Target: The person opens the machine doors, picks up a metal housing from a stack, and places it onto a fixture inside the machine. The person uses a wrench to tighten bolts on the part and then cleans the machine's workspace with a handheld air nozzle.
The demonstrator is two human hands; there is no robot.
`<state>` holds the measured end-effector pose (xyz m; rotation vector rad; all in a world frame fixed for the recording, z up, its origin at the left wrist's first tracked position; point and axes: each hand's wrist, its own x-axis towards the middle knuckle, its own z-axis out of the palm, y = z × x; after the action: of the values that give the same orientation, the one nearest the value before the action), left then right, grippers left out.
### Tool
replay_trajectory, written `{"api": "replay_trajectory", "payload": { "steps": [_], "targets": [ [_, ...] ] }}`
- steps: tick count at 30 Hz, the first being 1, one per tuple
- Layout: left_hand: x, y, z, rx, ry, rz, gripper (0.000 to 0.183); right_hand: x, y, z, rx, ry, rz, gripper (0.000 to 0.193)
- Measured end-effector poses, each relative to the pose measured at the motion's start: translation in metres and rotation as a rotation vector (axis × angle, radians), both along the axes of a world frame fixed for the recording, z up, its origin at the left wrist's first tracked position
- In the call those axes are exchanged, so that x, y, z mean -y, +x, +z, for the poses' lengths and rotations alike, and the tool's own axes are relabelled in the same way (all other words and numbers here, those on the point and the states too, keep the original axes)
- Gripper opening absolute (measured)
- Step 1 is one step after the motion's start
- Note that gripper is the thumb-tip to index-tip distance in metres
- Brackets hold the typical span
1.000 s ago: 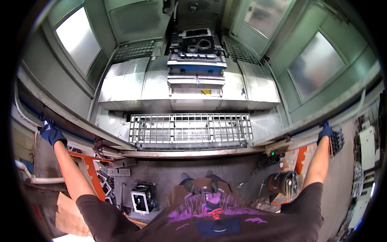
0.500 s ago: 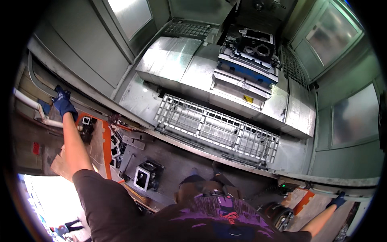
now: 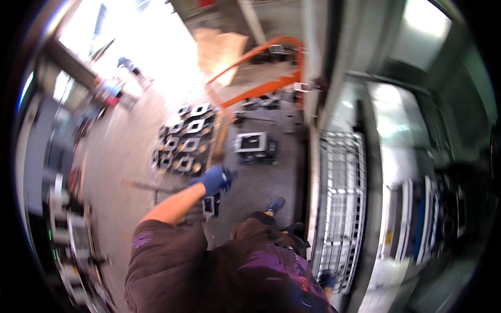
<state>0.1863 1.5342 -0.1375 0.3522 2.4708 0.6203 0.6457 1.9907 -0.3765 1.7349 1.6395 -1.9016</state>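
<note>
My left hand [image 3: 215,179], in a blue glove, reaches out over the floor beside the rows of metal castings. Its fingers are smeared by motion, so I cannot tell how they are bent, and I see nothing held in it. Ahead of it, a single dark casting [image 3: 255,145] with a bright square frame sits on the dark platform. My right hand [image 3: 327,279], also gloved in blue, hangs low at my side by the metal grating [image 3: 342,193] of the machine. Its fingers are blurred and partly hidden.
Several castings [image 3: 183,136] stand in rows left of the platform [image 3: 284,180]. An orange rail [image 3: 261,92] crosses beyond it, with cardboard [image 3: 222,49] behind. The open machine [image 3: 402,172] lies along my right. A person [image 3: 112,88] is far off at upper left.
My view has swung left, away from facing the machine. Both hands have come away from the far left and right sides of the machine opening and in toward my body.
</note>
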Motion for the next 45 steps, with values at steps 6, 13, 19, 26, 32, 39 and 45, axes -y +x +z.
{"api": "replay_trajectory", "payload": {
  "steps": [6, 13, 19, 26, 32, 39, 45],
  "targets": [
    [0.147, 0.258, -0.05, 0.556, 0.361, 0.796, 0.055, -0.275, -0.156, -0.037, -0.117, 0.649, 0.94, 0.023],
    [0.132, 0.431, -0.117, 0.368, 0.866, 1.458, 0.06, -0.142, -0.422, 0.105, -0.277, -0.087, 0.323, 0.044],
    [0.16, 0.434, -0.181, 0.037, 1.013, 1.784, 0.053, 0.141, -0.477, 0.057, -0.286, 0.615, 1.596, 0.019],
    [0.25, 0.365, -0.255, 0.106, 1.022, 1.671, 0.023, 0.212, -0.448, -0.001, 0.115, -0.086, 1.4, 0.029],
    [0.33, 0.315, -0.2, 0.056, 0.251, 1.177, 0.04, 0.216, -0.45, -0.075, 0.498, -0.519, 1.003, 0.037],
    [0.377, 0.336, -0.157, 0.46, -0.002, 1.504, 0.04, 0.444, -0.514, -0.06, 0.252, -0.096, 1.225, 0.038],
    [0.467, 0.343, -0.215, 0.422, -0.072, 1.434, 0.033, 0.578, -0.592, -0.027, -0.363, -0.071, 1.418, 0.029]
  ]
}}
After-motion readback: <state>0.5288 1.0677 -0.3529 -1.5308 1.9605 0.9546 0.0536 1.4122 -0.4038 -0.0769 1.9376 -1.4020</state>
